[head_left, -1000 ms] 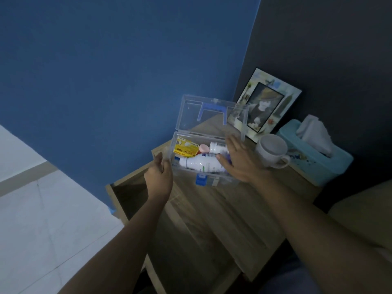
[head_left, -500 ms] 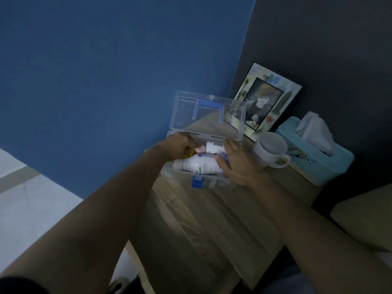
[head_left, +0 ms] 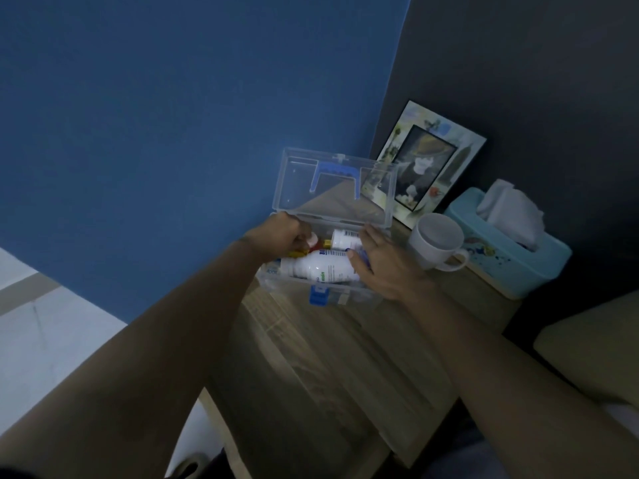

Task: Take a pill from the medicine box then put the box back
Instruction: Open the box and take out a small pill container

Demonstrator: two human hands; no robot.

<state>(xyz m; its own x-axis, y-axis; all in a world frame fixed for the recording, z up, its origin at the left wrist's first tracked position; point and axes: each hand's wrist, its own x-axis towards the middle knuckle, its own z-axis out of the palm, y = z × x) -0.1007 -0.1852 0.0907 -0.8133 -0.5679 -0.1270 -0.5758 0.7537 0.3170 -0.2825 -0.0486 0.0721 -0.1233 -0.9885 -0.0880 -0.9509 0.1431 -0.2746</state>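
Note:
The clear medicine box [head_left: 340,298], with a blue latch and its lid [head_left: 301,183] standing open, sits on the wooden nightstand [head_left: 332,361]. A large white bottle [head_left: 321,268], a small white bottle [head_left: 345,238] and a yellow pill pack [head_left: 299,252] lie inside it. My left hand [head_left: 280,233] reaches into the box's left end. Its fingers are curled on a small pink-topped item [head_left: 313,238], which is too small to identify. My right hand [head_left: 383,266] grips the box's right end, fingertips on the large bottle.
A white mug [head_left: 436,243] stands just right of the box, then a teal tissue box [head_left: 511,267]. A picture frame [head_left: 430,160] leans on the dark wall behind. A blue wall is on the left and a beige cushion [head_left: 591,350] on the right.
My left hand has moved from the box's outer left side into the box and closed its fingers by the pink-topped item. My right hand has stayed on the box.

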